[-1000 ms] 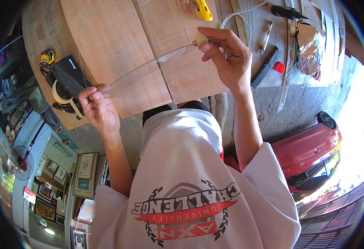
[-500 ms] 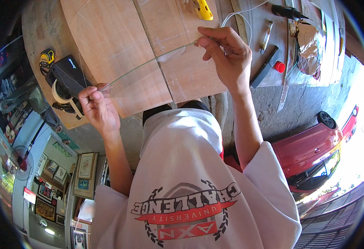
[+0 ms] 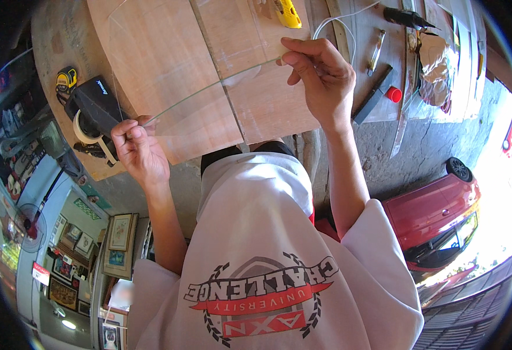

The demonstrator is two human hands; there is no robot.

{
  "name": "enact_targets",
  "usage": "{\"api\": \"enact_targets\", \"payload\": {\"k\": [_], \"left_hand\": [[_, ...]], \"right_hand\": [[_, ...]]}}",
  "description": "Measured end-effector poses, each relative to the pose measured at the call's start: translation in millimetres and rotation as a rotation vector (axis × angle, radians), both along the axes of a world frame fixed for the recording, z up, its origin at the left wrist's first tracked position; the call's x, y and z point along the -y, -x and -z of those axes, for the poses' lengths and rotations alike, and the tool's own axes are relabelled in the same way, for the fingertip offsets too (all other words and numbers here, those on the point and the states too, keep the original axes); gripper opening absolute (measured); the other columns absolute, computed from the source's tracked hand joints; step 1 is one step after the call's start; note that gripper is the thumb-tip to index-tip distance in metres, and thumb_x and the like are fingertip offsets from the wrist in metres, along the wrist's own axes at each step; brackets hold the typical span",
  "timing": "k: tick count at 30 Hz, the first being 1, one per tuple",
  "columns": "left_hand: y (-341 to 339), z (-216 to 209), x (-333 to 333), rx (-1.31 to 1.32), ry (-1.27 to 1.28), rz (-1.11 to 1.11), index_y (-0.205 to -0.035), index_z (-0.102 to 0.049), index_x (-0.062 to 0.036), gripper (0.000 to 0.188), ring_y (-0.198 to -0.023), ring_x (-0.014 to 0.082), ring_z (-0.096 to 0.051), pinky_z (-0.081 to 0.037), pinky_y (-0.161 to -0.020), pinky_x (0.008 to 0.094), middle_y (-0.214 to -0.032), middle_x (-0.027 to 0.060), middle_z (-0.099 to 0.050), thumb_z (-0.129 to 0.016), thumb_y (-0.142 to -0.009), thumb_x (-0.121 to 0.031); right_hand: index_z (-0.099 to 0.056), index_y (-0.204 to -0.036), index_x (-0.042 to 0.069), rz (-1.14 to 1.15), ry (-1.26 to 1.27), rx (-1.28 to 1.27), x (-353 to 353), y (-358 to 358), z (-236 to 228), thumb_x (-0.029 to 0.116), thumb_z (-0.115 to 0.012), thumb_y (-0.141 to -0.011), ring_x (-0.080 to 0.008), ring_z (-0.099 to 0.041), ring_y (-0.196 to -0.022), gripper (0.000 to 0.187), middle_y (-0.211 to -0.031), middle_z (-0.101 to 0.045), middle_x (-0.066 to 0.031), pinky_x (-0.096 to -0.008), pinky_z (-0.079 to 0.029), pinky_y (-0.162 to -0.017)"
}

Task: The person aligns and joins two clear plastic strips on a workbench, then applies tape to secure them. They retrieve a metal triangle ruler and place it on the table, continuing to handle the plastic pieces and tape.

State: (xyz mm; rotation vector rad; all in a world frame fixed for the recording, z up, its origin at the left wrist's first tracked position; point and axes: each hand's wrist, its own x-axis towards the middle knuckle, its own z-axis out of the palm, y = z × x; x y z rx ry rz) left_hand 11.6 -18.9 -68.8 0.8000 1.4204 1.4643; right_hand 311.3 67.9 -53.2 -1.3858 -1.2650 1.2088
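Note:
A thin, clear sheet of glass is stretched between my two hands above the plywood boards. Its greenish near edge slants up from left to right. My left hand pinches the near left corner between thumb and fingers. At the other end of that edge, my right hand grips the right corner with thumb and forefinger. The wood grain shows through the pane, and the far side of the sheet is hard to make out.
Left lie a yellow-black tape measure, a black case and a tape roll. A yellow cutter is at the far middle. Right are a white cable, a nozzled black bottle, a red cap and crumpled brown paper.
Both hands keep their pinch on the glass, which has barely shifted. In the background at the far right, a red vehicle has moved farther up along the edge of the view.

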Motion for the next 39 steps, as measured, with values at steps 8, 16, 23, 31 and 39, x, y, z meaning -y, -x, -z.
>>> {"api": "enact_targets", "payload": {"k": [8, 16, 23, 31, 39], "left_hand": [[0.4, -1.0, 0.7, -0.004, 0.003, 0.008, -0.110, -0.053, -0.0074, 0.020, -0.092, 0.0177, -0.062, -0.048, -0.089, 0.0353, -0.100, 0.0135, -0.067, -0.062, -0.099, -0.021], [0.5, -0.4, 0.5, 0.018, -0.003, 0.004, -0.109, -0.053, -0.0074, 0.018, -0.092, 0.0174, -0.061, -0.047, -0.090, 0.0350, -0.101, 0.0133, -0.066, -0.062, -0.100, -0.020], [-0.3, -0.1, 0.5, 0.020, -0.006, -0.003, -0.109, -0.053, -0.0073, 0.017, -0.092, 0.0166, -0.060, -0.046, -0.090, 0.0347, -0.101, 0.0129, -0.066, -0.062, -0.100, -0.019], [-0.7, -0.7, 0.4, 0.010, -0.008, -0.006, -0.109, -0.053, -0.0074, 0.017, -0.092, 0.0161, -0.060, -0.046, -0.090, 0.0340, -0.101, 0.0124, -0.067, -0.062, -0.100, -0.018], [-0.7, -1.8, 0.3, 0.012, -0.005, 0.002, -0.109, -0.053, -0.0076, 0.017, -0.091, 0.0155, -0.060, -0.046, -0.089, 0.0331, -0.100, 0.0119, -0.067, -0.062, -0.100, -0.018]], "right_hand": [[-0.071, -0.107, 0.005, -0.019, -0.010, 0.044, -0.4, -1.2, -1.1, 0.007, -0.068, -0.093, -0.0064, -0.064, -0.065, 0.014, -0.087, -0.074, -0.0050, -0.0217, -0.052, -0.057], [-0.070, -0.109, 0.004, -0.054, 0.003, 0.051, 1.0, -5.2, -1.0, 0.005, -0.067, -0.093, -0.0075, -0.065, -0.066, 0.016, -0.088, -0.074, -0.0052, -0.0231, -0.053, -0.059], [-0.069, -0.113, 0.007, -0.099, -0.039, 0.095, 2.3, -9.4, 2.6, 0.005, -0.065, -0.094, -0.0094, -0.066, -0.066, 0.019, -0.089, -0.074, -0.0062, -0.0244, -0.054, -0.060], [-0.070, -0.110, 0.007, -0.104, -0.073, 0.077, -0.6, -9.4, 0.6, 0.011, -0.071, -0.091, -0.0086, -0.064, -0.064, 0.020, -0.091, -0.074, -0.0046, -0.0237, -0.053, -0.059], [-0.069, -0.111, 0.007, -0.085, -0.029, 0.108, 2.2, -8.1, 0.4, 0.009, -0.069, -0.092, -0.0086, -0.064, -0.065, 0.019, -0.088, -0.074, -0.0043, -0.0236, -0.053, -0.059]]}}
